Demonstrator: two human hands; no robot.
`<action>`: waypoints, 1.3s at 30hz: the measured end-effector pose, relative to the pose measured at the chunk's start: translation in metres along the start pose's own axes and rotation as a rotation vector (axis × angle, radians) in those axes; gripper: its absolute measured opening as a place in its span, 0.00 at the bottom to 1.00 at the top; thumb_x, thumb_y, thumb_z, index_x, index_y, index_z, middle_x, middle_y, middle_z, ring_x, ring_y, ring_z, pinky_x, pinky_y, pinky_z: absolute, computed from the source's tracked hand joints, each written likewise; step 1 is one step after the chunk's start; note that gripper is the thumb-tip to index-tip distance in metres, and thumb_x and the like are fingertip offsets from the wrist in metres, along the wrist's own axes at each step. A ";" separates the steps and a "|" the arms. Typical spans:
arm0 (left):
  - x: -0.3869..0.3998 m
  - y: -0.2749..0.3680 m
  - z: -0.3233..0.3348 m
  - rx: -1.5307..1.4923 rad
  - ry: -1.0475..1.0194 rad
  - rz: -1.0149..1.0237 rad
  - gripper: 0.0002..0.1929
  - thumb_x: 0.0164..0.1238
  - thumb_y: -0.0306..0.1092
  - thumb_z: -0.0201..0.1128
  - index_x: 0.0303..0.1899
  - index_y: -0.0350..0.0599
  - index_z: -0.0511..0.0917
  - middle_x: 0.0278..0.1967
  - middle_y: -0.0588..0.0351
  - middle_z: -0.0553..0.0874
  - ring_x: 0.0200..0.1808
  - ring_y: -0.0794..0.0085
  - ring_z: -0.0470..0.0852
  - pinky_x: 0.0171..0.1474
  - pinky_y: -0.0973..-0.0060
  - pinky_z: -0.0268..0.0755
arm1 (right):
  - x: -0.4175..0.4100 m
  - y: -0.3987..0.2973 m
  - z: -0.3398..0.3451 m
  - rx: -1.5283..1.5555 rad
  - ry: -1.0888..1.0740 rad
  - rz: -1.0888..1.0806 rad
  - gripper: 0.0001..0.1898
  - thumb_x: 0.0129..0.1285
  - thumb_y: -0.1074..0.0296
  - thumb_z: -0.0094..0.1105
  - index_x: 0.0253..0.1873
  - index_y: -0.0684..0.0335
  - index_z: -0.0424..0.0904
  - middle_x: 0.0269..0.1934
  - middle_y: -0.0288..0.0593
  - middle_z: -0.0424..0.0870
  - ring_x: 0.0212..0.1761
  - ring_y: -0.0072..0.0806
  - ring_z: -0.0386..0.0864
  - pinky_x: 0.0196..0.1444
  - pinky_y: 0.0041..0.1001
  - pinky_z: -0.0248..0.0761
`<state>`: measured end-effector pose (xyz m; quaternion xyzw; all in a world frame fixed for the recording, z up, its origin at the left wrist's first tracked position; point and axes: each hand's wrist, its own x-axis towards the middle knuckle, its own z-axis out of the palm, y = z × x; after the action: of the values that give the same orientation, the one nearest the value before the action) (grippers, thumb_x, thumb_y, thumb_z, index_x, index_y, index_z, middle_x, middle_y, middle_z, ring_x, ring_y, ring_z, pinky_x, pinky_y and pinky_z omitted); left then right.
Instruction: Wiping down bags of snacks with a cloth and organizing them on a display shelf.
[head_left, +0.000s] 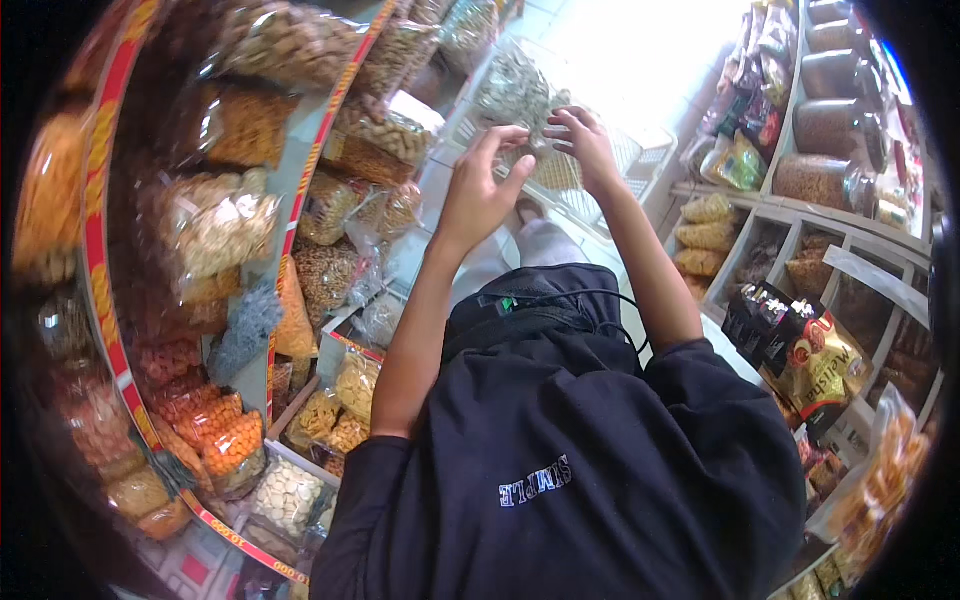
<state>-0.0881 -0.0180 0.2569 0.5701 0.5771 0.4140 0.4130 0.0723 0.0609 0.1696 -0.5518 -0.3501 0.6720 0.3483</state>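
My left hand (487, 180) is raised in front of me with thumb and fingers apart and nothing between them. Close to its right, my right hand (581, 142) has its fingers spread and slightly curled, also holding nothing visible. Just beyond both hands lies a large clear plastic bag (514, 86) with pale contents, blurred. It rests at a white plastic basket (645, 161) on the tiled floor. Whether my fingertips touch the bag, I cannot tell. A brown item in the basket is partly hidden by my hands.
At left, shelves with red and yellow edge strips (101, 225) hold bagged snacks (217, 217) and a grey fluffy duster (244, 330). On the right stand clear jars (829, 127), compartments with bagged food (705, 236), and black and gold pouches (817, 367).
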 end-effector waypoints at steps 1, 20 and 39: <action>0.013 -0.026 0.016 -0.006 -0.023 -0.031 0.14 0.64 0.33 0.57 0.49 0.39 0.75 0.45 0.51 0.81 0.48 0.71 0.78 0.53 0.75 0.69 | 0.017 0.019 -0.007 0.006 0.016 0.035 0.14 0.67 0.62 0.51 0.51 0.64 0.73 0.42 0.40 0.81 0.40 0.25 0.79 0.37 0.23 0.70; 0.042 -0.244 0.174 -0.090 -0.279 -0.725 0.20 0.66 0.37 0.53 0.55 0.34 0.72 0.50 0.45 0.81 0.47 0.63 0.81 0.50 0.72 0.70 | 0.156 0.198 -0.048 -0.215 0.452 0.227 0.38 0.48 0.56 0.70 0.59 0.70 0.62 0.53 0.59 0.74 0.55 0.46 0.74 0.56 0.35 0.68; -0.016 -0.131 0.012 -0.548 0.165 -0.726 0.24 0.70 0.47 0.52 0.61 0.44 0.66 0.54 0.54 0.77 0.54 0.70 0.75 0.56 0.72 0.65 | 0.022 0.047 -0.049 -0.159 -0.301 0.215 0.32 0.64 0.58 0.56 0.68 0.68 0.57 0.52 0.44 0.75 0.52 0.25 0.71 0.54 0.24 0.64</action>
<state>-0.1174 -0.0350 0.1291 0.1660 0.6397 0.4238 0.6194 0.1132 0.0599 0.1117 -0.5051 -0.3894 0.7503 0.1738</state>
